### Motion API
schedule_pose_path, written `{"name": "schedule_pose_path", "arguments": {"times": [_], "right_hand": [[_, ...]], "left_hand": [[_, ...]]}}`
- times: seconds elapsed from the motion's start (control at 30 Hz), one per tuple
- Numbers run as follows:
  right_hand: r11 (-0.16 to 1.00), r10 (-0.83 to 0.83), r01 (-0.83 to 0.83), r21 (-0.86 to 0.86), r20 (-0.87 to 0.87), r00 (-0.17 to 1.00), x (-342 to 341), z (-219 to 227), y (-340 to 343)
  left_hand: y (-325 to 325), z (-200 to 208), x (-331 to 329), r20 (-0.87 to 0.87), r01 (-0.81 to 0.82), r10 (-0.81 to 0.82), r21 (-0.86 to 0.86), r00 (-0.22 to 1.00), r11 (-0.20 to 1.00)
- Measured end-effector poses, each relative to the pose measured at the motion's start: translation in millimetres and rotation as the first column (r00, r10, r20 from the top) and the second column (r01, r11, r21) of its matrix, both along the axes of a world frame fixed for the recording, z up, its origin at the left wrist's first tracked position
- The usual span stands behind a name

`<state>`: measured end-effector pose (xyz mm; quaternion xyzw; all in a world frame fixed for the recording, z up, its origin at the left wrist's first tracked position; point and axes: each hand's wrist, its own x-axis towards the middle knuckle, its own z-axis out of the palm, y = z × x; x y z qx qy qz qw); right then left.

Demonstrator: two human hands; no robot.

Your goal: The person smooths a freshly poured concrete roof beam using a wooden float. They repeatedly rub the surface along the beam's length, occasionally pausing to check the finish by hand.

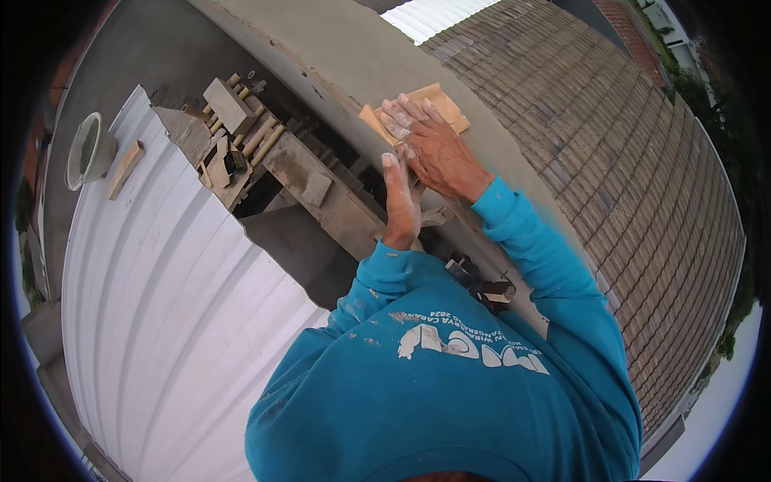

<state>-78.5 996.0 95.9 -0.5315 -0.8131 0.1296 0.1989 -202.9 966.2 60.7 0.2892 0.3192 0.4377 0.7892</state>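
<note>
My right hand (pixel 434 149) lies spread over a folded sheet of tan paper (pixel 454 115), pressing it onto the top of a grey plastered wall (pixel 490 132). Whitish dust coats its fingers. The paper sticks out past the fingertips and on the far side of the hand. Close beside it, my left hand (pixel 403 201) is held upright, seen nearly edge-on, with a straight digit pointing up. Its other fingers are mostly hidden, and I see nothing in it. Both forearms are in blue sleeves.
Left of the wall, planks (pixel 317 189) and bamboo poles (pixel 261 145) span a dark gap. A white corrugated metal sheet (pixel 161 297) fills the left, with a wood block (pixel 126 169) and a pale bucket (pixel 92 153) near its far end. A tiled roof (pixel 610 169) slopes away right.
</note>
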Motion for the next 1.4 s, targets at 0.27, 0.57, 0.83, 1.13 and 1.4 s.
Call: {"name": "schedule_pose_path", "arguments": {"times": [0.27,0.57,0.83,1.13,1.4], "right_hand": [[0.834,-0.451,0.503,-0.226,0.245,0.858,105,39,-220],[0.274,-0.706,0.951,-0.146,-0.702,0.095,100,93,-234],[0.883,-0.142,0.300,-0.362,-0.814,-0.564,11,90,-141],[0.880,-0.447,-0.016,-0.475,-0.815,-0.369,-13,70,-117],[0.614,-0.633,0.606,-0.505,-0.774,-0.003,35,49,-199]], "left_hand": [[5,6,-8,-0.066,0.106,-0.104,0.019,0.992,0.994],[5,54,-19,-0.260,-0.087,0.240,0.487,0.935,0.869],[-38,70,4,-0.335,0.379,-0.203,0.630,0.920,0.678],[-25,88,26,-0.070,-0.212,0.285,0.508,0.956,0.835],[174,84,-48,-0.347,-0.060,0.834,0.910,0.429,0.410]]}}
